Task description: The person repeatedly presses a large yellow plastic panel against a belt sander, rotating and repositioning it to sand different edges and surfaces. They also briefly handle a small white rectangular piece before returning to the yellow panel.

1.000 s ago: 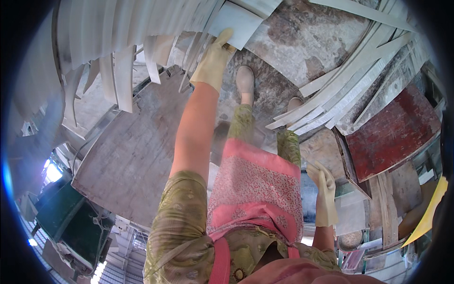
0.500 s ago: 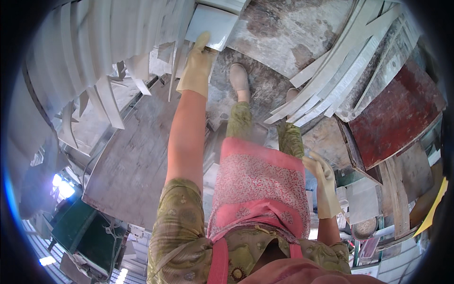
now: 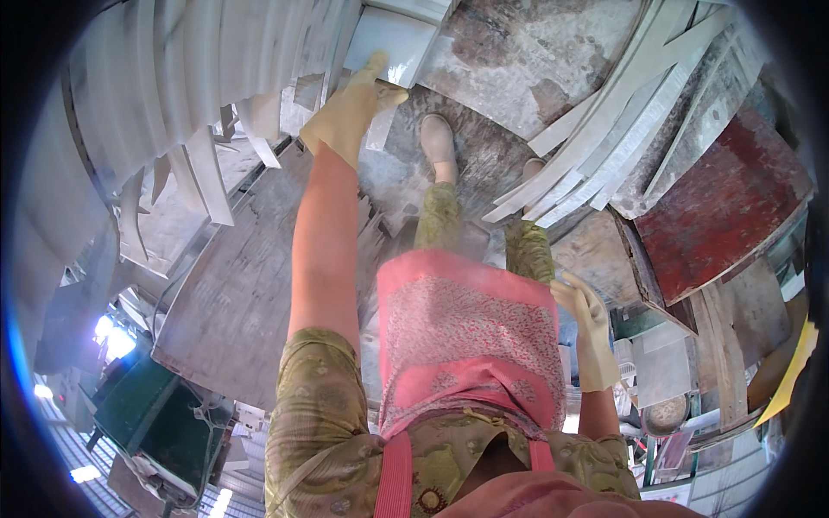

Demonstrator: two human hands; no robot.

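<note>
My left hand [image 3: 358,99], in a pale yellow rubber glove, reaches forward to a glossy white tile [image 3: 393,39] at the top of the view. One finger lies over the tile's near edge, and another digit sticks out to the right, apart from it. A small pale strip [image 3: 379,129] shows just below that hand; whether the hand touches it I cannot tell. At the right side of my pink patterned apron [image 3: 471,324] hangs my right hand [image 3: 587,315], gloved alike, its fingers loosely bent with nothing seen in them.
Upright pale slabs [image 3: 173,78] stand in a row at the left. Long cut strips [image 3: 596,138] jut out at the right, beside a reddish board [image 3: 725,207]. A worn grey board [image 3: 237,293] lies left of my legs. My shoe [image 3: 437,136] is on the stained floor.
My left forearm has swung slightly left, and its glove has turned so that a digit now sticks out to the right. The tile sits slightly farther right. My right hand has hardly moved.
</note>
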